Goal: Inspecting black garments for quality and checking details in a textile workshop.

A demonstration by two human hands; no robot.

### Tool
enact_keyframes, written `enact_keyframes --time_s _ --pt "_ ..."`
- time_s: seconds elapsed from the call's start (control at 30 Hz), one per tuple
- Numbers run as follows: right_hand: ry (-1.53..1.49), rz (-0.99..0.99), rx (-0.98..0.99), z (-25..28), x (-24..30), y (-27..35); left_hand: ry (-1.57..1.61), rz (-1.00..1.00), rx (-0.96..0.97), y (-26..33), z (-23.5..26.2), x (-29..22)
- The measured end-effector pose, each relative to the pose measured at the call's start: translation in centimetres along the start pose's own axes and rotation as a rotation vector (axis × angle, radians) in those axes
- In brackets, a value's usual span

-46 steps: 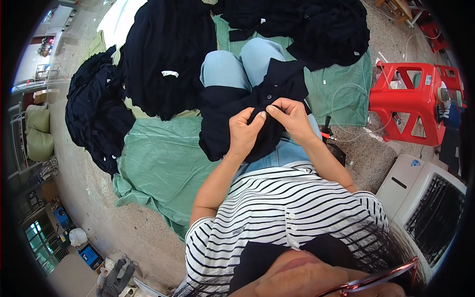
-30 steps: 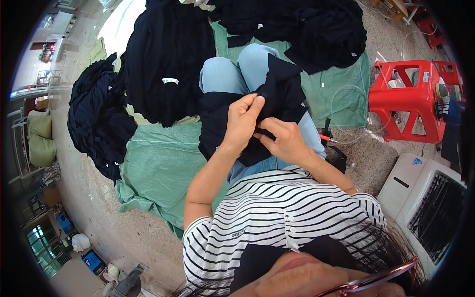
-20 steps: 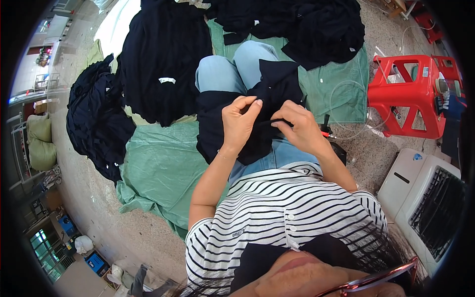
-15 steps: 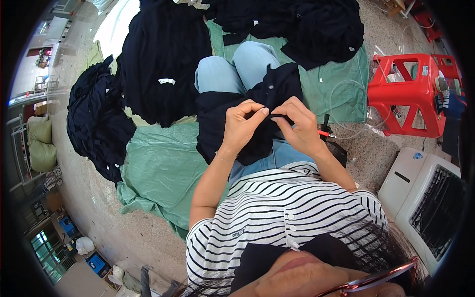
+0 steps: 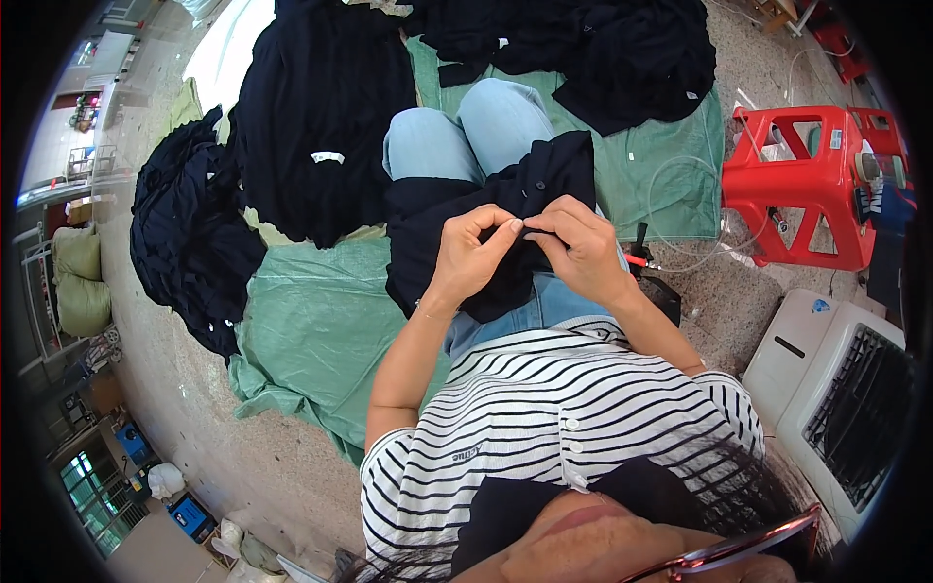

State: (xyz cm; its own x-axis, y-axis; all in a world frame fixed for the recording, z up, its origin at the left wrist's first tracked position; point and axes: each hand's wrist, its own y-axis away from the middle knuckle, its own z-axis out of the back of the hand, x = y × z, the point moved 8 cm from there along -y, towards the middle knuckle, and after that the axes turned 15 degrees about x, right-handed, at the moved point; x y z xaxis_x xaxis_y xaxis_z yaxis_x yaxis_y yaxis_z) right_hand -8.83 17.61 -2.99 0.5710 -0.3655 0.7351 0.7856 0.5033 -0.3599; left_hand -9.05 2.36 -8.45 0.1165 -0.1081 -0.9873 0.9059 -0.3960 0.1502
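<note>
While both hands pinch the dark shirt [image 5: 466, 209] at frame centre, on my lap, my left hand [image 5: 471, 255] and right hand [image 5: 583, 248] have fingers closed on one fold. I judge the fabric could slip free, since the grip is small.

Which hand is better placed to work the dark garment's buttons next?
Probably the right hand: its fingertips pinch the dark garment just below the row of buttons, while the left hand grips the fabric lower, steadying it.
</note>
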Motion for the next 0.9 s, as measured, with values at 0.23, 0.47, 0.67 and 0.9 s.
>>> enact_keyframes --time_s 0.23,0.47,0.67,0.9 --pt "-0.119 -0.048 0.042 -0.2 -0.6 -0.2 -0.004 -0.034 0.011 0.1 -0.3 -0.1" --pt "-0.19 -0.144 0.04 -0.7 -1.7 0.2 -0.261 -0.215 -0.031 0.8 -0.7 -2.1" --pt "-0.344 -0.197 0.07 -1.0 -2.9 0.3 -0.279 -0.162 -0.034 1.1 -0.8 -1.6" --pt "-0.899 -0.381 0.13 -3.8 -5.7 1.2 -0.216 -0.177 -0.111 1.4 -1.2 -0.8"
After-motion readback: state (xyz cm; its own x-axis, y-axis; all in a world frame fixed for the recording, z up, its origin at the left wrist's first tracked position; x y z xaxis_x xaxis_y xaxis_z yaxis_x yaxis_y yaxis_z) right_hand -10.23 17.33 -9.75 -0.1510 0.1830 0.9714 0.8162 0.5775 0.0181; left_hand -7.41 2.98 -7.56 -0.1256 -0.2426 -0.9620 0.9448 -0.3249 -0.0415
